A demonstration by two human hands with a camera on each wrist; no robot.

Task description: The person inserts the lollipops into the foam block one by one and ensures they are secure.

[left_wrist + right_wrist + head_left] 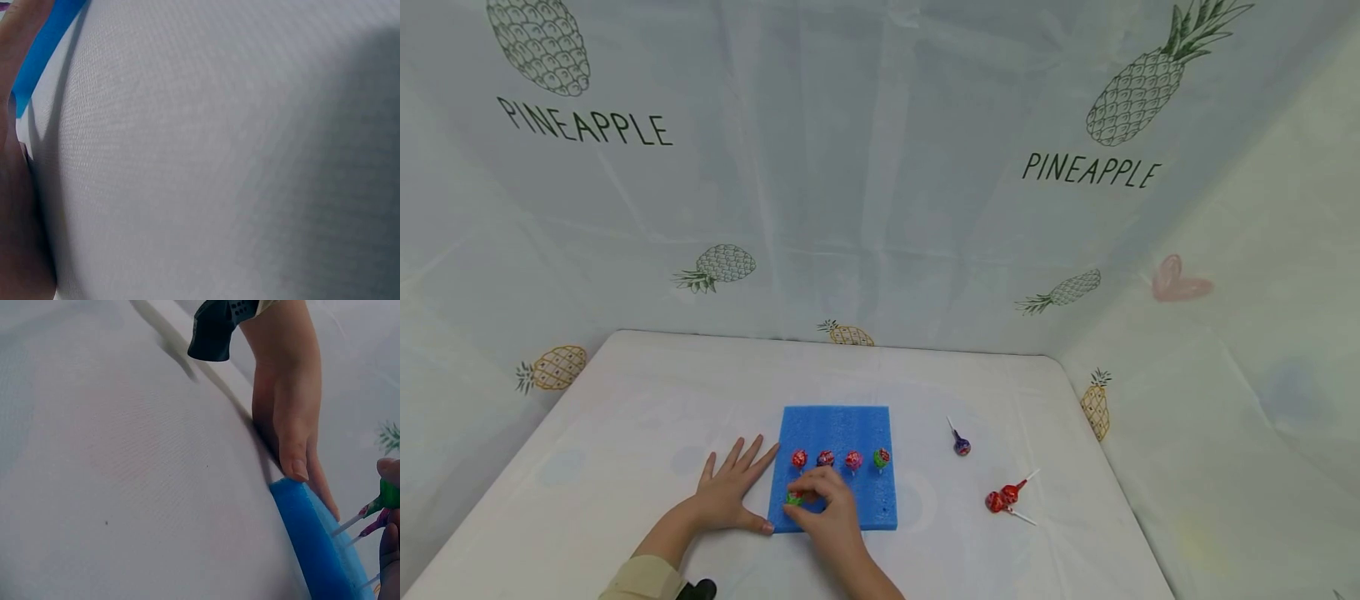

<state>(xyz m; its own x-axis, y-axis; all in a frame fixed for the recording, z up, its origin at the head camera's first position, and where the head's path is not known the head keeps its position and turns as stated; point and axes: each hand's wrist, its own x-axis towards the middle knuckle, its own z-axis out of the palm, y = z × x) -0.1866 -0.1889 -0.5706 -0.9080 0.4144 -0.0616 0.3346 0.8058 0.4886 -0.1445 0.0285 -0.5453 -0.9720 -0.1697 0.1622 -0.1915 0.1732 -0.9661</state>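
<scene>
Bracing the blue foam block (837, 467) with the left hand (727, 493), fingers spread flat on the table (625, 417), thumb against the block's near-left corner. Pinching a green lollipop (794, 498) in the right hand (827, 507) just beside that thumb, apparently pushing its stick into the foam. Risking a bent stick or a sliding block if pressing at a slant.
</scene>
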